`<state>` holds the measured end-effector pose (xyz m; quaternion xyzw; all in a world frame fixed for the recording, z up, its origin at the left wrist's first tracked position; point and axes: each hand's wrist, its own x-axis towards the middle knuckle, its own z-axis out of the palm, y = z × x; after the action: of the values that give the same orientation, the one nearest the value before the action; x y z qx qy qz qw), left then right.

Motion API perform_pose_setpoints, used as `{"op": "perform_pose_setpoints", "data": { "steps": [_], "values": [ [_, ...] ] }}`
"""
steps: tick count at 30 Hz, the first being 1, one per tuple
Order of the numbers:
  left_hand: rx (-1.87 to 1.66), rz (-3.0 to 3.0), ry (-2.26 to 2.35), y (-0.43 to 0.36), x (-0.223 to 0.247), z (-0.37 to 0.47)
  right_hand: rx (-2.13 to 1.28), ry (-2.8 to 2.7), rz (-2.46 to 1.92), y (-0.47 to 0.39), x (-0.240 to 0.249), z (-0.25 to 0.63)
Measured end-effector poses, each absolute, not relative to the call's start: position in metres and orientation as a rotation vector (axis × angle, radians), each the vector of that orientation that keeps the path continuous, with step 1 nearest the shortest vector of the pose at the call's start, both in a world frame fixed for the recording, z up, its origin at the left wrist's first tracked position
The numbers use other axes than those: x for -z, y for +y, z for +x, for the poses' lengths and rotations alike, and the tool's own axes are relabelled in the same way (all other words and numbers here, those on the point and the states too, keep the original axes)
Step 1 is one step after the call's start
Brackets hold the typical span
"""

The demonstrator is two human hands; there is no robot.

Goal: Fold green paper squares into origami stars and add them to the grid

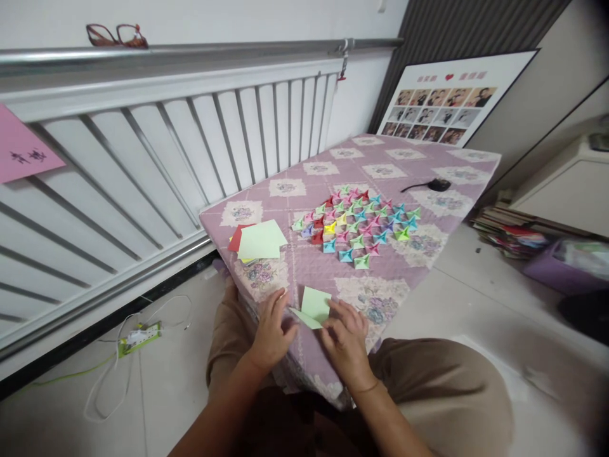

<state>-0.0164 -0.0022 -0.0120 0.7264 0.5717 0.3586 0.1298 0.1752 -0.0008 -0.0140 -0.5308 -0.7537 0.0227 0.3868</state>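
A pale green paper sheet (316, 304) with a crease across it stands partly opened near the table's front corner. My right hand (346, 336) pinches its lower right edge between thumb and fingers. Just left of the paper is my left hand (275, 330), its thumb and fingers apart, holding nothing. Farther back on the left lies a small stack of loose sheets, with a pale green one (261, 240) on top and a red one (241, 236) under it. Folded paper pieces in many colours (354, 226) stand in rows on the middle of the cloth.
The table has a pink floral cloth (304, 263). A black ladle (438, 185) lies toward its right edge. Behind and left is a white radiator (204, 136); a photo board (440, 98) leans at the back. A power strip (140, 337) sits on the floor.
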Motion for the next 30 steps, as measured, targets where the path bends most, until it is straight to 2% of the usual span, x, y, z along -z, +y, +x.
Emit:
{"op": "perform_pose_setpoints", "data": {
  "steps": [6,14,20,30],
  "values": [
    [-0.985,2.432,1.56,-0.015,-0.002,-0.006,-0.011,-1.958,-1.311,-0.008,0.012,0.17],
    [-0.938,2.529,1.555,-0.026,0.017,-0.009,-0.055,-2.007,-1.502,-0.016,0.01,0.179],
    [-1.005,2.558,1.545,-0.026,0.022,-0.007,-0.005,-2.164,-1.275,-0.02,0.013,0.178],
    [-0.94,2.635,1.501,0.001,0.022,-0.012,-0.071,-2.15,-1.252,-0.015,0.016,0.178]
  ]
}}
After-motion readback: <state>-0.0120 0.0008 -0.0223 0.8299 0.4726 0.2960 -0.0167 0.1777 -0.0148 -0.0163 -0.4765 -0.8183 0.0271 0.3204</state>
